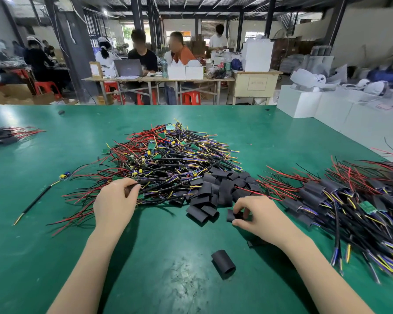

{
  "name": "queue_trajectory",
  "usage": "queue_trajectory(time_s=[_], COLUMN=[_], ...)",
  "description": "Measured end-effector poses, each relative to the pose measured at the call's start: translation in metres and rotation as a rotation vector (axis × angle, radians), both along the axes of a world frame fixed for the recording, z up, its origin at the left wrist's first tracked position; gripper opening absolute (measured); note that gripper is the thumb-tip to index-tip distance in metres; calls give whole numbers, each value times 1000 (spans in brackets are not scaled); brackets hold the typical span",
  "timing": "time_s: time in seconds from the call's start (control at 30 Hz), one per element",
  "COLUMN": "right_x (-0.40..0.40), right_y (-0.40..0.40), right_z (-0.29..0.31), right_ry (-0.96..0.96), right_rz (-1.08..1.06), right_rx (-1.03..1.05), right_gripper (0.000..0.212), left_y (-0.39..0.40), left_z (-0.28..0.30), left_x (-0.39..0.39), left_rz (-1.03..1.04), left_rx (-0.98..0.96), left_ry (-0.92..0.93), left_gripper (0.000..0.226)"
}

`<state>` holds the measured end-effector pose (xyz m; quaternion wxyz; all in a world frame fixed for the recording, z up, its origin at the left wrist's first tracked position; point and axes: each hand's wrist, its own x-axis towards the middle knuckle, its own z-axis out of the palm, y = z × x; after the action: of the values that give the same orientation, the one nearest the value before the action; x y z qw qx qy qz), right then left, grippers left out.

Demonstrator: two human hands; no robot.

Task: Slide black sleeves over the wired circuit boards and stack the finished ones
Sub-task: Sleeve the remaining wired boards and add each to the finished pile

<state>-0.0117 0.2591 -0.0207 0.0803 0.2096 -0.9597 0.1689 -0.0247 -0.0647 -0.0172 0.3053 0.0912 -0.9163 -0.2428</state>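
Note:
A tangled heap of wired circuit boards (170, 152) with red, black, yellow and purple leads covers the middle of the green table (55, 245). My left hand (115, 202) reaches into its near edge and pinches a wired board there. To the right of the heap lies a pile of loose black sleeves (216, 189). My right hand (256, 214) pinches one black sleeve (233, 215) at the pile's near side. A single black sleeve (223, 264) lies alone close to me. The stack of sleeved boards (349, 200) spreads along the right.
A lone wired board (41, 193) lies left of the heap, and a small bundle of sleeved boards (5, 135) sits at the far left edge. White boxes (327, 105) stand past the table's right corner. People sit at a bench (159, 79) behind.

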Motion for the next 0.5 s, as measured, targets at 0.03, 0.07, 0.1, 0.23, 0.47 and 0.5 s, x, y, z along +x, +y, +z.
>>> queue_trajectory(time_s=[0.03,0.07,0.1,0.23,0.47,0.5], right_x=[0,0,0,2,5,6], right_y=[0,0,1,3,5,5], right_z=[1,1,2,6,14,15], right_ry=[1,10,24,88,222,232], right_rz=[-3,-9,-17,-53,-62,-55], right_rx=[2,8,15,-40,-223,-237], right_gripper=[21,22,24,31,30,30], left_y=[-1,-1,-1,3,26,27], left_z=[2,4,6,15,11,9], left_x=[1,1,1,5,10,10], left_rz=[14,17,5,-263,-704,-723], left_rx=[42,98,161,437,485,485], left_ry=[38,83,133,271,35,11], left_gripper=[12,11,9,8,3,2])
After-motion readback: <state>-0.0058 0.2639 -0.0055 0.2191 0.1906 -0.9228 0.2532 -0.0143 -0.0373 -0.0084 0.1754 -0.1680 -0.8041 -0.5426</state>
